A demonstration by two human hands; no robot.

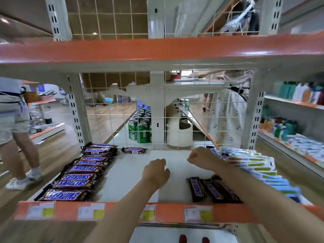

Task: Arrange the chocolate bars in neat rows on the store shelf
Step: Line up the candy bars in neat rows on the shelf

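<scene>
Both hands (pixel 156 172) hover over the shelf (pixel 126 172) (Snickers bars (pixel 77 174) left).

The shelf (pixel 129 165) lies bare down its middle. Left of that gap runs a Snickers row (pixel 78 174); right, blue-green packs (pixel 254 165). Wire mesh (pixel 140 130) closes the back.

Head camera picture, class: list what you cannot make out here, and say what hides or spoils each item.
- Right hand: its fingers curl away from the head camera, so any grip is hidden.
- Bars behind that hand: mostly covered by the hand.
- Price labels on the shelf edge: too blurred to read.
- Loose bars: partly covered by the right forearm.
- Left hand: fingertips turned away from view.
</scene>
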